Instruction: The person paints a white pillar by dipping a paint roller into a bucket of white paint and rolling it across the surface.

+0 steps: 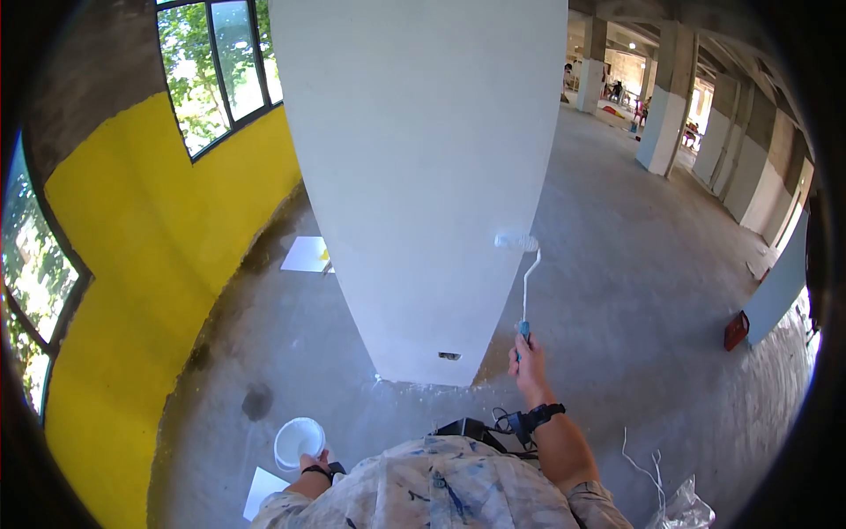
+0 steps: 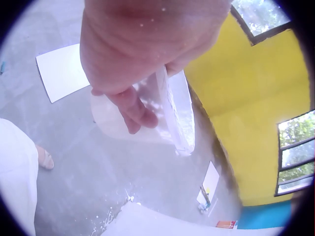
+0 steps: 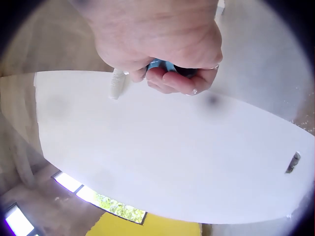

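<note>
Bucket [image 1: 298, 439], white inside, in left hand [image 2: 142, 44].

The column [image 1: 414, 176] was plain white. The wall [image 1: 150, 264] was yellow below bare grey. The paint roller [image 1: 527, 282] had a white sleeve and blue handle. The bucket [image 1: 298, 439] was translucent white. The shirt [image 1: 441, 494] was pale with blue and dark spatter. The floor [image 1: 634, 291] was grey.

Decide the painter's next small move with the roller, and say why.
Probably roll down the right edge of the column: the right hand grips the roller, its head against that edge, while the left hand holds the tub low aside.
</note>
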